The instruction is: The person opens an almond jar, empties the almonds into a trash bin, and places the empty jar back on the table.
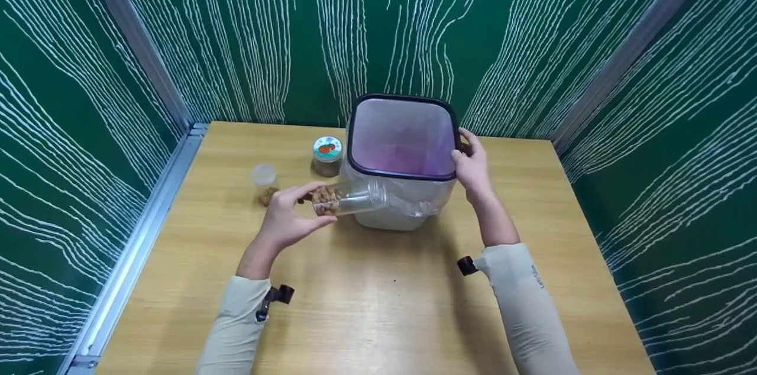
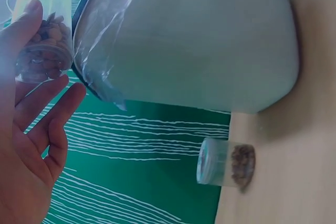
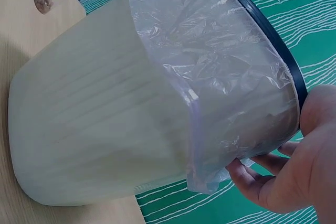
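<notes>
My left hand [image 1: 290,218] holds a clear plastic jar [image 1: 358,197] near its base, between thumb and fingers. The jar lies almost level, with its mouth end toward a pale trash bin [image 1: 387,222] and overlapping the bin's front side in the head view. Brown nut-like pieces [image 2: 52,38] are gathered at the jar's base end. Over on the bin's right side, my right hand [image 1: 475,168] grips the black rim [image 3: 273,32], thumb on top and fingers outside. A thin clear plastic bag [image 3: 210,51] lines the bin and folds down over its outside.
Left of the bin stands a lidded jar [image 1: 327,150] with a fruit picture on top. A smaller clear container [image 1: 265,177] with brown pieces sits further left, beyond my left hand. Green walls [image 1: 408,26] with white lines enclose the wooden table [image 1: 378,304].
</notes>
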Motion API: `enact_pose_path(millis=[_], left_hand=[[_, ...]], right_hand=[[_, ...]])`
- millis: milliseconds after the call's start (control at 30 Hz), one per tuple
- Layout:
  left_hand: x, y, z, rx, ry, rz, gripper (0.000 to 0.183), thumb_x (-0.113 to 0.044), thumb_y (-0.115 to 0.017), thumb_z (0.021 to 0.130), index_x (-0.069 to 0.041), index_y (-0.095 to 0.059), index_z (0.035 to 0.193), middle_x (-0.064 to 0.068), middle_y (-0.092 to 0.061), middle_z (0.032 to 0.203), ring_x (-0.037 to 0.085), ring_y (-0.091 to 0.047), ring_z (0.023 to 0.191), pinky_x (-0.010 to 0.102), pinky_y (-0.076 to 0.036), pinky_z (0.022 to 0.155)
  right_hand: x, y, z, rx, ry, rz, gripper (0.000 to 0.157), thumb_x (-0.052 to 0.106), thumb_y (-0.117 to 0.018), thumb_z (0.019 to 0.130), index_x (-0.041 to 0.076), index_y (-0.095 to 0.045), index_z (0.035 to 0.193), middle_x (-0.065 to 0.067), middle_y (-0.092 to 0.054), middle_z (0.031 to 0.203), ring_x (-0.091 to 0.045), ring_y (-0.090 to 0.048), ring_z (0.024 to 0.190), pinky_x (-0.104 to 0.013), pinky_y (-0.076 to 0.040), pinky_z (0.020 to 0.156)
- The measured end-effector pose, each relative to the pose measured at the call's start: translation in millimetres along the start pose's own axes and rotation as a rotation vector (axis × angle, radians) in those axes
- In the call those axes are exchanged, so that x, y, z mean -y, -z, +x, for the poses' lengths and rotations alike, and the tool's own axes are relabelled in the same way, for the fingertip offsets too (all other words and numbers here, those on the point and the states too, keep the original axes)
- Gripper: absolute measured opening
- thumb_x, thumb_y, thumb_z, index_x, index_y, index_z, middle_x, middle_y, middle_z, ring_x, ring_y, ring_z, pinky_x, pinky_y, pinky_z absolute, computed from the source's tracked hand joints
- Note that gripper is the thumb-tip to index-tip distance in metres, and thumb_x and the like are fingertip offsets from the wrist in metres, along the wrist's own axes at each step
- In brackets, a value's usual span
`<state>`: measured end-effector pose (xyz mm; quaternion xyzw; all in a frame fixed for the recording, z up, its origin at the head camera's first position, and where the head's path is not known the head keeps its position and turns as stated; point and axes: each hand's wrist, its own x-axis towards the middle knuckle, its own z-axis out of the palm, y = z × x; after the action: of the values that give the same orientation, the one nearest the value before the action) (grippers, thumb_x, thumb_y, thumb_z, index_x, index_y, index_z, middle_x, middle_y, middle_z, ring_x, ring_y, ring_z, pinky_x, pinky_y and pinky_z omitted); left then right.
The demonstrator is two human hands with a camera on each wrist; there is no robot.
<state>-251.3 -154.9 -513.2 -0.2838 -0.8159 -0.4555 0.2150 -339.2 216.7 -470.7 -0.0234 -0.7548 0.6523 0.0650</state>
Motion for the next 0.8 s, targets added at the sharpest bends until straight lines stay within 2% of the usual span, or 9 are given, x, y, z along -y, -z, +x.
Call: enact_pose_path(millis=[233, 467, 667, 800], left_hand=[[1.1, 10.1, 14.0, -0.024, -0.038, 0.002, 0.061, -0.032, -0.089, 0.068, -0.012, -0.066, 0.121, -0.003, -0.069, 0.108, 0.013, -0.062, 0.089, 0.029, -0.052, 0.074], [4.0, 19.2, 26.4, -0.021, -0.022, -0.036, 0.059, -0.029, -0.089, 0.069, -0.012, -0.066, 0.121, -0.002, -0.069, 0.110, 0.014, -0.062, 0.090, 0.029, -0.051, 0.075], [6.6, 27.5, 40.3, -0.033, -0.030, -0.058, 0.056, -0.023, -0.090, 0.069, -0.012, -0.067, 0.119, -0.001, -0.069, 0.102, 0.016, -0.060, 0.085, 0.031, -0.049, 0.070], [7.1, 31.0, 49.4, -0.020, -0.030, -0.048, 0.055, -0.024, -0.090, 0.069, -0.012, -0.068, 0.118, -0.002, -0.069, 0.101, 0.015, -0.061, 0.084, 0.031, -0.050, 0.070]], right_hand=[[1.9, -1.0, -0.6, 0.004, 0.003, 0.018, 0.057, -0.002, -0.043, 0.094, 0.008, -0.034, 0.150, -0.024, -0.042, 0.143, -0.035, -0.042, 0.128, -0.041, -0.041, 0.097], [1.3, -0.2, 1.0, 0.018, -0.001, -0.018, 0.054, -0.001, -0.042, 0.096, 0.008, -0.040, 0.148, -0.020, -0.039, 0.147, -0.029, -0.040, 0.131, -0.039, -0.035, 0.105], [2.8, -1.1, 0.8, 0.004, 0.046, -0.058, 0.049, -0.003, -0.042, 0.093, 0.003, -0.048, 0.142, -0.017, -0.044, 0.144, -0.022, -0.041, 0.127, -0.035, -0.035, 0.104], [3.5, -0.7, 0.2, -0.001, 0.043, -0.058, 0.049, -0.004, -0.042, 0.093, 0.003, -0.049, 0.141, -0.016, -0.044, 0.145, -0.021, -0.041, 0.128, -0.034, -0.035, 0.105]])
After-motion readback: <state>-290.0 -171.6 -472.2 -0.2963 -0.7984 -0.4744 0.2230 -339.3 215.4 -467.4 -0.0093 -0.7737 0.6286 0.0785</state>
